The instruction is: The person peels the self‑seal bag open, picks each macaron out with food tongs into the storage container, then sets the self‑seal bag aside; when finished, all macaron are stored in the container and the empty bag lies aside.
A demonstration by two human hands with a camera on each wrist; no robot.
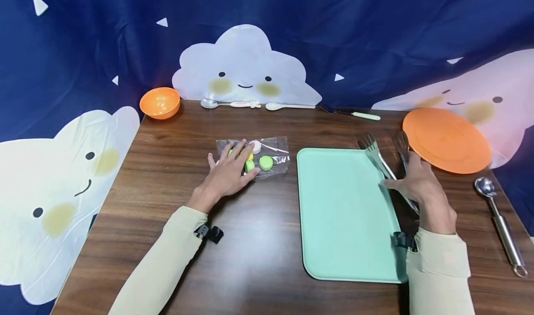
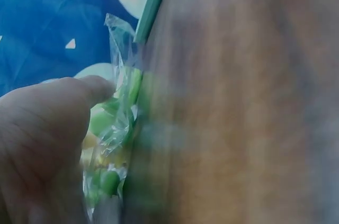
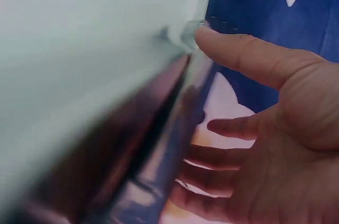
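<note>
Head view shows the left hand (image 1: pixel 225 177) spread over bagged macarons (image 1: pixel 266 163), right hand (image 1: pixel 426 192) wide at metal tongs (image 1: pixel 385 167): seemingly a reach, next calling for firm grips.

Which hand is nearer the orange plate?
Right. The right hand is close to the plate, just off its near left side; the left hand is over the clear bag, across the tray from the plate.

Orange bowl (image 1: pixel 160 104) at back left, metal scoop (image 1: pixel 503 228) at right, blue backdrop (image 1: pixel 267 4)
</note>
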